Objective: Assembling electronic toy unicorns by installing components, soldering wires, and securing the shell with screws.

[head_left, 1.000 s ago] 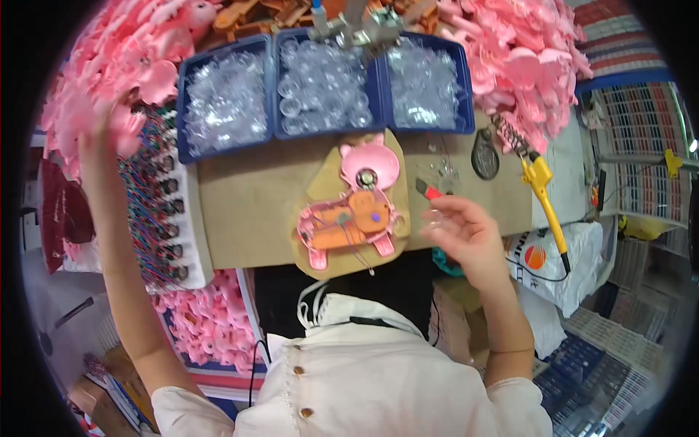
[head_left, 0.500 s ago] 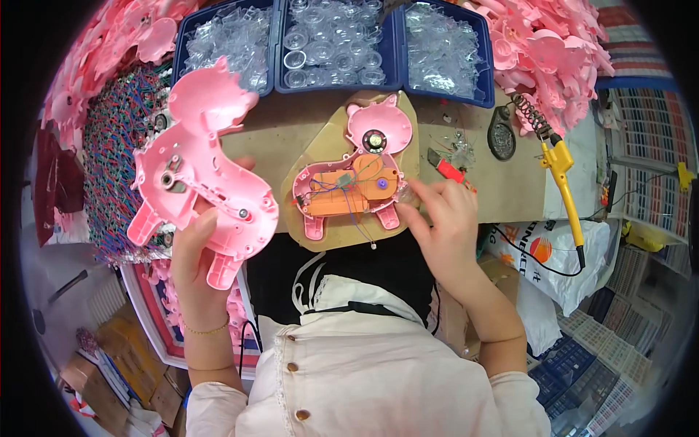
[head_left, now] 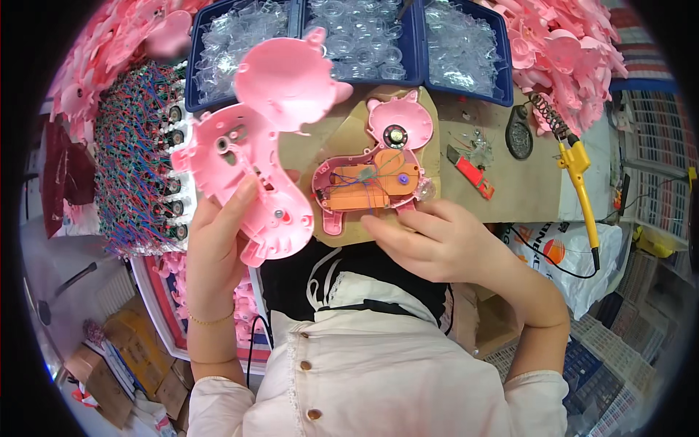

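Observation:
My left hand [head_left: 222,233] is closed on a pink animal-shaped plastic shell half [head_left: 273,197], held raised and tilted, its hollow inside with posts facing up. The thumb lies across its inner face. A matching pink shell half [head_left: 375,115] lies on a brown pad [head_left: 349,138], filled with an orange inner case [head_left: 357,195], a round black speaker [head_left: 397,136] and thin coloured wires [head_left: 368,178]. At that half's near edge, beside its legs, is my right hand [head_left: 437,244], fingers bent together. Blue wires run down to its fingertips, where the wire ends are hidden.
Blue bins [head_left: 357,44] of clear plastic parts stand at the back. Pink shells [head_left: 561,51] are heaped on both sides. Wired speakers [head_left: 138,160] fill the left. At right lie a red-handled cutter [head_left: 470,175] and a yellow soldering iron [head_left: 575,164] on a coiled holder.
The left hand has moved its shell half right and turned it, closer to the other half. My right hand has shifted from that half's right side to its near edge, at the wires.

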Demonstrator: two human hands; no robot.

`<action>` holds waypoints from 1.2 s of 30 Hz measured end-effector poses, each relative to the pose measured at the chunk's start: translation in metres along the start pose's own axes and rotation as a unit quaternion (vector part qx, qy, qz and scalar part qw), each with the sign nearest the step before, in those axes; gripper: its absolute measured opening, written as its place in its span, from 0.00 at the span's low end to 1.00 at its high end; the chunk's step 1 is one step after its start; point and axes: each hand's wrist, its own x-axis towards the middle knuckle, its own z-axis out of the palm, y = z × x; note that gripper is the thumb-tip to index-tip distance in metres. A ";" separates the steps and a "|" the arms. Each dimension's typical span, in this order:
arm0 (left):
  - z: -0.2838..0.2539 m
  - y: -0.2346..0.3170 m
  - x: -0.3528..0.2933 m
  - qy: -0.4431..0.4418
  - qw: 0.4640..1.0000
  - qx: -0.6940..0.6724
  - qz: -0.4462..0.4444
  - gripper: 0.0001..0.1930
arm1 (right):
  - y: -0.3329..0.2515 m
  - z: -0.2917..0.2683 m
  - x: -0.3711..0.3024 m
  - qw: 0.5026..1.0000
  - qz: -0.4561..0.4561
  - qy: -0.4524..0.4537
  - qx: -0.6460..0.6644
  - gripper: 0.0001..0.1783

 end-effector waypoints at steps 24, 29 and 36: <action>0.022 -0.016 0.010 -0.007 0.985 0.163 0.054 0.17 | 0.000 0.007 0.034 0.836 0.325 0.095 0.432 0.05; 0.036 -0.025 0.008 -0.018 0.978 0.201 0.045 0.17 | 0.000 -0.003 0.037 0.788 0.372 0.117 0.477 0.06; 0.041 -0.023 0.003 0.013 0.950 0.303 0.073 0.14 | -0.005 0.008 0.043 0.916 0.281 0.157 0.239 0.08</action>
